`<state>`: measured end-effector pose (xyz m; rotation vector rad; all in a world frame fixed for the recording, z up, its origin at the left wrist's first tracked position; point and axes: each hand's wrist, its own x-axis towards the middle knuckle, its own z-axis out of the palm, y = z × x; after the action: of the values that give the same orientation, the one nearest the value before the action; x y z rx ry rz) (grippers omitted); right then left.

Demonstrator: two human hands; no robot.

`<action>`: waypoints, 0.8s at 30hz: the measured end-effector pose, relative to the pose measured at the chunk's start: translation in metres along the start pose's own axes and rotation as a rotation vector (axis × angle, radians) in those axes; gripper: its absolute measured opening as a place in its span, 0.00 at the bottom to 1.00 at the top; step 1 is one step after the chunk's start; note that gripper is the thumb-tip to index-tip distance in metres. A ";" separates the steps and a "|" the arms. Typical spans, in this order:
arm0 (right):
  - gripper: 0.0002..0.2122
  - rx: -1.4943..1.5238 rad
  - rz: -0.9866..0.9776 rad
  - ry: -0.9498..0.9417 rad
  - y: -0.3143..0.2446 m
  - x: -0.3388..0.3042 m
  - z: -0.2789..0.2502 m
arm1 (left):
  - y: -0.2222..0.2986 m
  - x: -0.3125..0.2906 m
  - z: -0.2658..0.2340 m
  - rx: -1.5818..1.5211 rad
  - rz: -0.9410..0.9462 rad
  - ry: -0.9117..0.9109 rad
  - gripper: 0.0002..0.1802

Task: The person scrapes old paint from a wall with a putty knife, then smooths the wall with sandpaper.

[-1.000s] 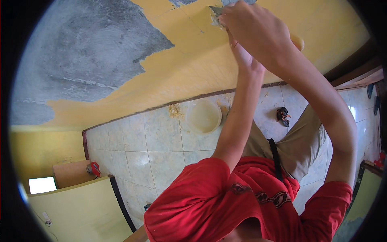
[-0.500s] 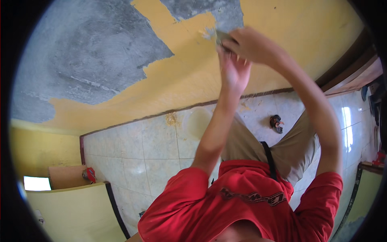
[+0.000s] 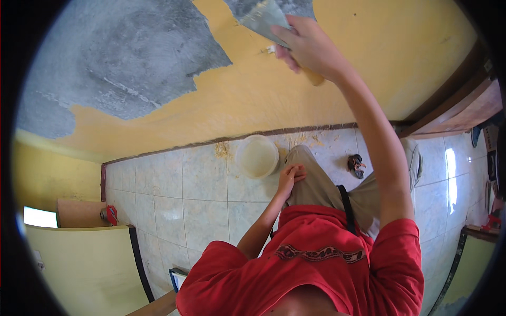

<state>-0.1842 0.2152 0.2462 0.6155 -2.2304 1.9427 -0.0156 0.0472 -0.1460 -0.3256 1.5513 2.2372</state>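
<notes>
My right hand (image 3: 312,46) grips a scraper with a wide metal blade (image 3: 267,25) and a yellowish handle end (image 3: 314,78). Its blade lies over the upper wall, in front of a bare grey patch; whether it touches the surface I cannot tell. Yellow paint (image 3: 369,63) covers the wall around it, with a small pale chipped spot beside my hand. My left hand (image 3: 291,178) rests on my trouser leg near the knee, its fingers laid loosely over the cloth and holding nothing.
A larger grey patch (image 3: 142,58) spreads across the wall at left. On the tiled floor stand a whitish round tub (image 3: 256,138) and a small dark object (image 3: 356,166). Paint flakes (image 3: 222,149) lie along the wall's base. A pale low partition (image 3: 79,263) stands at lower left.
My left hand has come down from beside the scraper to my leg. The scraper, still in my right hand, has turned so its blade points up and left.
</notes>
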 end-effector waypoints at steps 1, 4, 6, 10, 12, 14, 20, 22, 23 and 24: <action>0.13 0.007 0.008 -0.001 0.006 0.004 0.008 | 0.000 0.001 0.001 0.001 -0.008 0.006 0.14; 0.13 0.037 0.102 0.104 0.062 -0.007 0.035 | -0.003 0.000 -0.001 0.071 0.009 0.060 0.13; 0.13 0.054 0.248 0.166 0.138 -0.053 0.041 | -0.002 0.000 -0.010 0.083 0.009 0.057 0.13; 0.08 0.507 1.064 0.715 0.353 -0.219 0.033 | -0.004 0.004 0.001 0.066 0.029 0.013 0.12; 0.06 0.574 1.169 0.927 0.378 -0.245 0.040 | -0.002 0.007 0.003 0.066 0.027 0.035 0.12; 0.05 0.739 1.172 0.880 0.383 -0.241 0.045 | -0.005 0.004 0.002 0.079 0.027 0.027 0.12; 0.02 1.364 0.997 0.700 0.273 -0.169 0.047 | -0.015 0.000 -0.014 0.058 0.050 0.070 0.12; 0.04 1.293 0.868 0.546 0.223 -0.151 0.037 | -0.014 0.005 -0.013 0.062 0.064 0.053 0.12; 0.04 1.281 0.864 0.547 0.186 -0.143 0.036 | -0.014 0.006 -0.012 0.055 0.041 0.052 0.12; 0.06 1.027 0.760 0.512 0.145 -0.135 0.035 | -0.012 0.006 -0.012 0.048 0.017 0.052 0.12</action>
<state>-0.1094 0.2248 0.0596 -0.7544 -1.0826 3.0726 -0.0161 0.0413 -0.1627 -0.3606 1.6368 2.2169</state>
